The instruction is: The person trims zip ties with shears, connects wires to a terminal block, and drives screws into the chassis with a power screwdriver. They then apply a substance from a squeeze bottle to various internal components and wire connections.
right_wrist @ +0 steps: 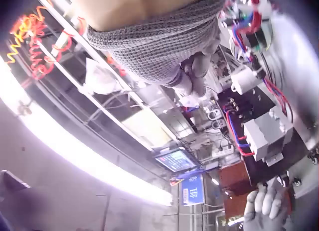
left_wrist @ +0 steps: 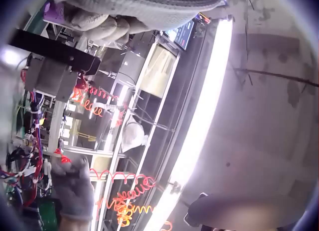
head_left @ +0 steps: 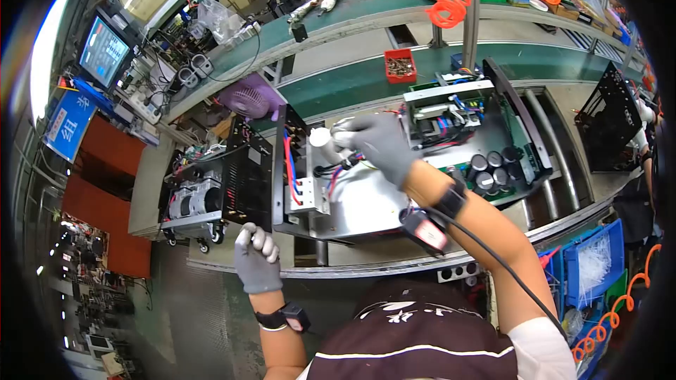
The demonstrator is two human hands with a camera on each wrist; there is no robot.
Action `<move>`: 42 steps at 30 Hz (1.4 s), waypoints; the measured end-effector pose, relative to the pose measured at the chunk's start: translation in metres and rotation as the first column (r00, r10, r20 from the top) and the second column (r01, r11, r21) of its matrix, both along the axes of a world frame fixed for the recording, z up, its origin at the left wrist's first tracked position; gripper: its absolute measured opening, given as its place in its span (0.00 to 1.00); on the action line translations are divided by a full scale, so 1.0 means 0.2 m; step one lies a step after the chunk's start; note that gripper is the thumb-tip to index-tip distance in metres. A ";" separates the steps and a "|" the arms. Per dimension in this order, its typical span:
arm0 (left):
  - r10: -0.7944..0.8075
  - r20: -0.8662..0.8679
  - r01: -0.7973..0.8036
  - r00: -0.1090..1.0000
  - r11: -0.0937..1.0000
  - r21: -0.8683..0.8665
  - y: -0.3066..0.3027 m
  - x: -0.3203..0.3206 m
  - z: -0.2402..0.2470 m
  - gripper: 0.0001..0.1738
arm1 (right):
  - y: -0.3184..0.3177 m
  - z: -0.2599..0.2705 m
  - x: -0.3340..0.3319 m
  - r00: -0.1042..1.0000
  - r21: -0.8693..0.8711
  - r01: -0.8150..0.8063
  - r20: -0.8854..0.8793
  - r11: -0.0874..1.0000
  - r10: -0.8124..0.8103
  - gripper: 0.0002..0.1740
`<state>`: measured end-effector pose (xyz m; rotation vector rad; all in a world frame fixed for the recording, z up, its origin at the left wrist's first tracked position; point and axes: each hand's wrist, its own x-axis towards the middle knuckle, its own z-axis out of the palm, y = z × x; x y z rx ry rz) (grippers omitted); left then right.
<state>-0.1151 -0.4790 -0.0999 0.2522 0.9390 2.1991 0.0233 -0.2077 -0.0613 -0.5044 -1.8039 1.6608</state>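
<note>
The grey-gloved right hand (head_left: pixel 384 146) is over the open metal chassis (head_left: pixel 373 204), its bent fingers beside a white cylinder (head_left: pixel 322 145). In the right wrist view the fingers (right_wrist: pixel 192 79) curl inward, apart from the white cylinder (right_wrist: pixel 244 80); whether they hold something small cannot be told. Red and blue wires run to a white block (head_left: pixel 307 197) at the chassis's left end. Below that end the gloved left hand (head_left: pixel 258 264) is raised, fingers loosely curled and holding nothing visible. The left wrist view shows its fingers (left_wrist: pixel 102 28) at the top.
A circuit board with black capacitors (head_left: pixel 493 172) fills the chassis's right part. Another black unit with wheels (head_left: pixel 193 200) stands left. Behind are a red bin of screws (head_left: pixel 401 67) and a purple fan (head_left: pixel 248 100). A black cable (head_left: pixel 486 246) crosses the right forearm.
</note>
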 end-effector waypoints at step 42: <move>0.333 -0.090 -0.345 0.938 0.901 -0.263 0.41 -0.05 -0.06 0.06 | 0.18 -0.03 -0.56 0.850 0.450 -0.227 0.525 0.864 -0.051 0.08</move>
